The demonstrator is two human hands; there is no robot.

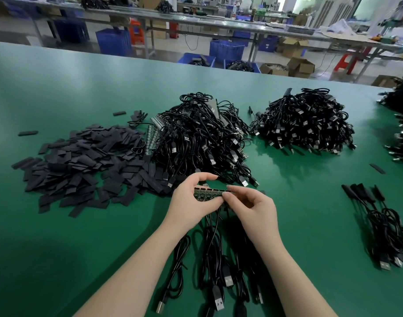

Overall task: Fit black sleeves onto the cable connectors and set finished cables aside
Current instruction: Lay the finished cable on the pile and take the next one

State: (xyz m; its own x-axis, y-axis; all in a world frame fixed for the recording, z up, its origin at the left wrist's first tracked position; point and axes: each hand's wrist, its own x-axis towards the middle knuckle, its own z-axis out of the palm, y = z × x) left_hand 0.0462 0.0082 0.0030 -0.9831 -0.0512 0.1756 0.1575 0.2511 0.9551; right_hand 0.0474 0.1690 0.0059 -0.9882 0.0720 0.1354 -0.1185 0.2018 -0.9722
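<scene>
Both hands, left hand (191, 200) and right hand (253, 207), pinch a bare connector strip (209, 193); few finished cables (378, 216) aside, big pile (202, 138) remains.

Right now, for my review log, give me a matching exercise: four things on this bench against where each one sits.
Things:
1. loose black sleeves
2. strip of small circuit boards
3. sleeved cables
4. blue crates

Places:
A. on the floor beyond the table
B. held between left hand and right hand
C. piled on the table's left
D. laid at the table's right

Pairs: 1-C, 2-B, 3-D, 4-A
</scene>
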